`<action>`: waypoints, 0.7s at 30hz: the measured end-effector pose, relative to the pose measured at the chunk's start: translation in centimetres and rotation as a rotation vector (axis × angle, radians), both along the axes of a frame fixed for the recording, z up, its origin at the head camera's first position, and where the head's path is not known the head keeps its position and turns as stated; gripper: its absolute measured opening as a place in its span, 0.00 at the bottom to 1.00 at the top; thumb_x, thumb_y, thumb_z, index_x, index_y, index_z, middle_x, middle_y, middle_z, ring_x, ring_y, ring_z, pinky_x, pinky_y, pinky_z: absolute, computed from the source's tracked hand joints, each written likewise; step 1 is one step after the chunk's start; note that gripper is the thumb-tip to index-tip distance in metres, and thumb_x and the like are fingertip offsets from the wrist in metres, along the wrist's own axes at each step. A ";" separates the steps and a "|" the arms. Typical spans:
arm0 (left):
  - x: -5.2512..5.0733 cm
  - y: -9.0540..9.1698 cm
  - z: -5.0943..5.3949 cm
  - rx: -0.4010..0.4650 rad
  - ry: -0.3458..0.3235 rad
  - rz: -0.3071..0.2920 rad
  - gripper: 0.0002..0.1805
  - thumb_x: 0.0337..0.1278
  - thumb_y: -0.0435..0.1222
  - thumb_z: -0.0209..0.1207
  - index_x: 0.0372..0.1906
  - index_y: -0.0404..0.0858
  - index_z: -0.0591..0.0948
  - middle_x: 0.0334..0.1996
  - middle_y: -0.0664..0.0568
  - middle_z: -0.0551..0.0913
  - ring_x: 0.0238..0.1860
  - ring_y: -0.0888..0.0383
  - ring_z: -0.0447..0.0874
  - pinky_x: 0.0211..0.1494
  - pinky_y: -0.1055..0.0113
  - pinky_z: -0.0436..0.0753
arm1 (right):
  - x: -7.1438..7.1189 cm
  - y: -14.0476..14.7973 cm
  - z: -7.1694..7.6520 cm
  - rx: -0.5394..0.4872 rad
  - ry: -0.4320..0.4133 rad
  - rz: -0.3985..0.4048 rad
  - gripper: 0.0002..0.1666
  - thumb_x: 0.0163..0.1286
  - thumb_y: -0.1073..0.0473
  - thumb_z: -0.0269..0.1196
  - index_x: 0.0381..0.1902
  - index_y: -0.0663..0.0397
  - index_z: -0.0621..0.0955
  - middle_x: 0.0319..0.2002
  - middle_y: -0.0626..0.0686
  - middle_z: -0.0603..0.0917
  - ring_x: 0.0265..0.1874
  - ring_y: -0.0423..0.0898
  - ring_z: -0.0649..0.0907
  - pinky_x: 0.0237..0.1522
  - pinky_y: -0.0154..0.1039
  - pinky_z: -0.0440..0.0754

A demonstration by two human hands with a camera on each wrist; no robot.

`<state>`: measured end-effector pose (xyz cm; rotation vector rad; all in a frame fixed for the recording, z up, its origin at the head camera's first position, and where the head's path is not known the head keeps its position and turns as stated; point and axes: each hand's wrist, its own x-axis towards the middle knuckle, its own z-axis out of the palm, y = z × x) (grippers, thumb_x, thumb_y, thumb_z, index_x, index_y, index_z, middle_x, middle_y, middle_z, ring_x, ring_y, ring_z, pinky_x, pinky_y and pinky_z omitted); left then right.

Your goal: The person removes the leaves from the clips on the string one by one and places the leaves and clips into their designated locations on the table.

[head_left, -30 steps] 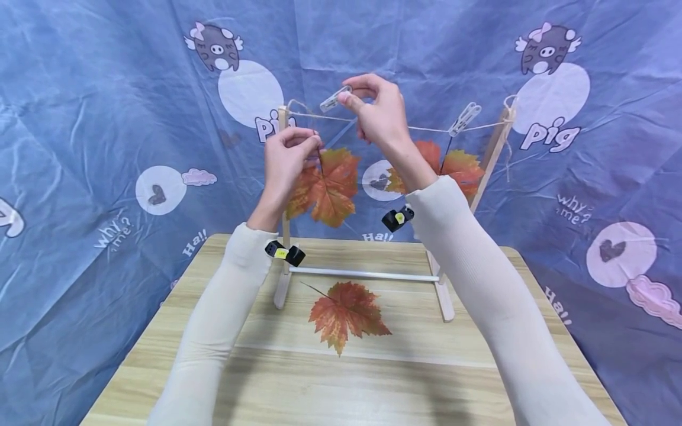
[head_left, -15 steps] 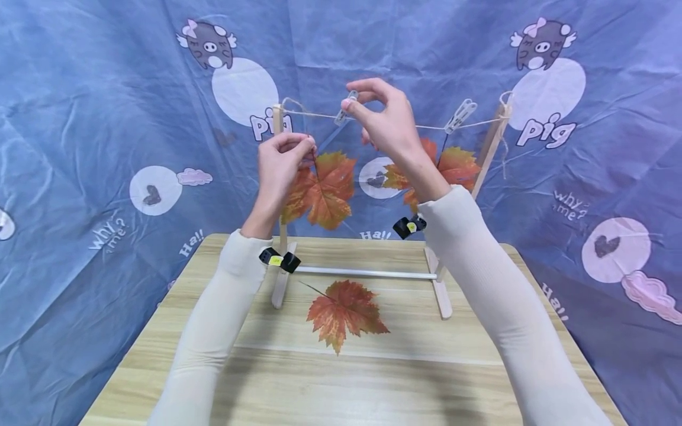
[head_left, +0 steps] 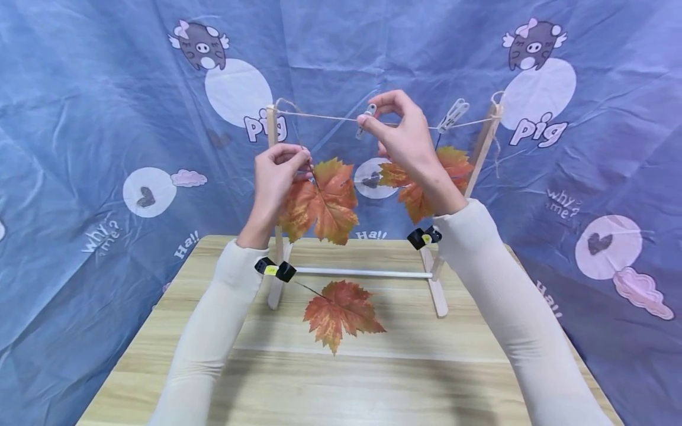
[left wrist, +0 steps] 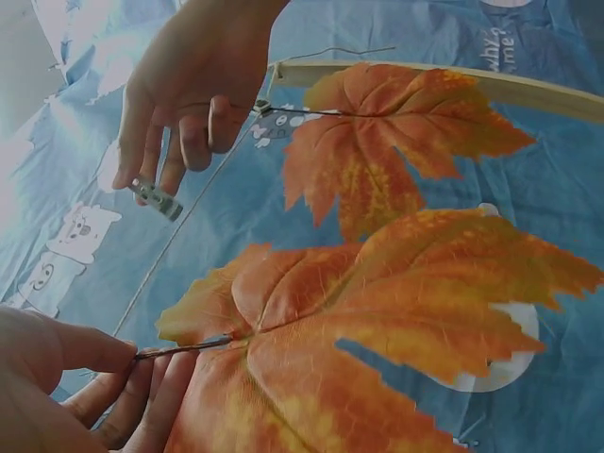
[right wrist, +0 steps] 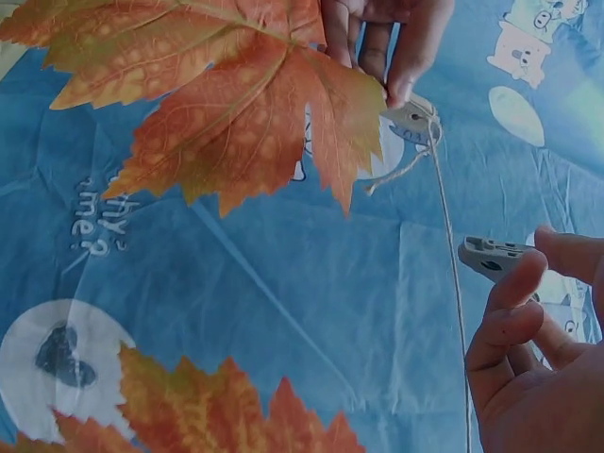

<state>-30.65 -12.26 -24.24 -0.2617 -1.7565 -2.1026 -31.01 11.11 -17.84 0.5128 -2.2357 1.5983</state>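
Observation:
My left hand [head_left: 277, 177] pinches the dark stem of an orange-red maple leaf [head_left: 325, 204], which hangs below the string near the left post. In the left wrist view the stem [left wrist: 184, 349] lies between thumb and fingers. My right hand [head_left: 405, 130] pinches a pale grey clothespin [head_left: 365, 121] between thumb and fingers, beside the string [head_left: 319, 116]. From the right wrist view the clothespin [right wrist: 491, 255] is apart from the string. Another clothespin [head_left: 453, 115] on the string holds a second maple leaf [head_left: 410, 183], partly hidden by my right forearm.
A third maple leaf [head_left: 341, 310] lies on the wooden table [head_left: 319, 384]. The string runs between a left wooden post [head_left: 272, 127] and a right wooden post [head_left: 482, 148]. A white rod [head_left: 362, 273] joins the stand low down. A blue patterned cloth [head_left: 330, 47] hangs behind.
My right hand has moved right and down, and its clothespin has turned from slanting to nearly upright. The left hand has lowered slightly with its leaf. The head view has shifted a little.

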 end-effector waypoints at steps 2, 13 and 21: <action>0.0 0.0 -0.2 0.012 -0.012 -0.006 0.03 0.66 0.26 0.67 0.41 0.28 0.86 0.28 0.50 0.89 0.28 0.59 0.90 0.34 0.69 0.92 | 0.0 0.4 -0.2 -0.007 -0.001 -0.002 0.24 0.72 0.46 0.72 0.62 0.42 0.81 0.49 0.44 0.80 0.17 0.44 0.76 0.21 0.38 0.77; 0.2 0.0 -1.8 0.033 -0.028 -0.039 0.05 0.68 0.26 0.66 0.43 0.25 0.84 0.29 0.47 0.89 0.27 0.60 0.90 0.35 0.66 0.93 | 0.3 2.7 -1.7 0.004 0.057 -0.013 0.25 0.72 0.47 0.73 0.64 0.44 0.85 0.44 0.44 0.78 0.17 0.40 0.77 0.23 0.33 0.77; 0.4 0.3 -3.1 0.071 -0.061 -0.055 0.03 0.67 0.24 0.65 0.41 0.26 0.84 0.27 0.48 0.89 0.26 0.60 0.90 0.35 0.66 0.93 | 1.0 3.9 -2.6 -0.021 0.022 -0.008 0.25 0.71 0.50 0.75 0.59 0.49 0.78 0.46 0.45 0.79 0.21 0.44 0.76 0.23 0.36 0.76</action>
